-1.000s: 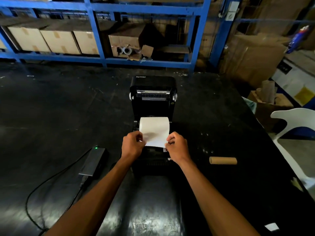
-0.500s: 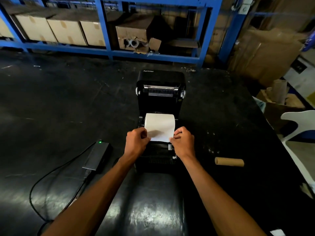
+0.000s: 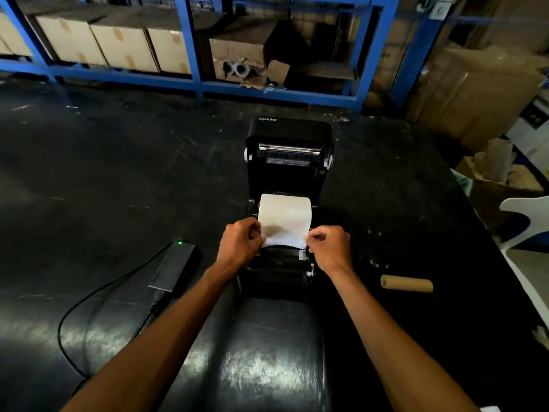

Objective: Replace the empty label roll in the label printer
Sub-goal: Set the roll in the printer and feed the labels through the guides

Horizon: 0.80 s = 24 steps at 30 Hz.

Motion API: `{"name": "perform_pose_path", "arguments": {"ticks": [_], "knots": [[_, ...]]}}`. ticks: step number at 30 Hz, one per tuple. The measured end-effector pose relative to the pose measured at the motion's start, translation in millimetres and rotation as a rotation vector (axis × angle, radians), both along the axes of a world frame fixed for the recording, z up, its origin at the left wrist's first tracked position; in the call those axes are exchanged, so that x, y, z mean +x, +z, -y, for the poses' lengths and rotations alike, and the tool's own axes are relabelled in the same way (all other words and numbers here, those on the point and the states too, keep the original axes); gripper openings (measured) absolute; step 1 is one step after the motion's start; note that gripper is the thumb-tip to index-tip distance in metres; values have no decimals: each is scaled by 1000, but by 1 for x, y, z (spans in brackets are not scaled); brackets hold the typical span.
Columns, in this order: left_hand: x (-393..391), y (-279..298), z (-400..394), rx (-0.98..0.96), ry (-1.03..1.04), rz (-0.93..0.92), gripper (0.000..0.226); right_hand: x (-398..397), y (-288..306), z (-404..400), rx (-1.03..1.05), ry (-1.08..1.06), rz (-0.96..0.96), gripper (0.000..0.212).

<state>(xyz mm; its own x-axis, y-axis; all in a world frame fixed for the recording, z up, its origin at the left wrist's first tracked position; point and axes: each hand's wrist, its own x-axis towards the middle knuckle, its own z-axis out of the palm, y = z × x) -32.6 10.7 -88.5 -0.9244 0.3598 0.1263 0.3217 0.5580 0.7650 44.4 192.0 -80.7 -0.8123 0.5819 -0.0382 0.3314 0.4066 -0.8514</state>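
Head view: black label printer [image 3: 289, 173] on the dark tabletop [image 3: 89, 188], lid tipped up and back. White label roll [image 3: 284, 214] sits in the open bay. My left hand [image 3: 240, 246] pinches the left edge of the roll's loose paper end; my right hand [image 3: 328, 248] pinches the right edge, holding the end over the printer's front. Empty brown cardboard core [image 3: 406, 283] lies on the table to the right of the printer, apart from it. Black power adapter [image 3: 175, 267] with green light to the left.
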Motion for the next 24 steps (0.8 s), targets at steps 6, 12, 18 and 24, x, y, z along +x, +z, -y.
{"name": "perform_pose_path", "arguments": {"ticks": [6,12,18,24], "knots": [[-4,-3,3,21,-42,2,20,-2,1,0,-55,-27,30,19],[-6,-5,3,44,-43,34,28,-6,2,-2,-53,-3,45,22],[-7,-6,7,96,-72,30,35,-4,1,-2,-31,4,12,19],[-3,-9,6,32,-59,-21,26,-1,-3,2,80,20,4,19]]}}
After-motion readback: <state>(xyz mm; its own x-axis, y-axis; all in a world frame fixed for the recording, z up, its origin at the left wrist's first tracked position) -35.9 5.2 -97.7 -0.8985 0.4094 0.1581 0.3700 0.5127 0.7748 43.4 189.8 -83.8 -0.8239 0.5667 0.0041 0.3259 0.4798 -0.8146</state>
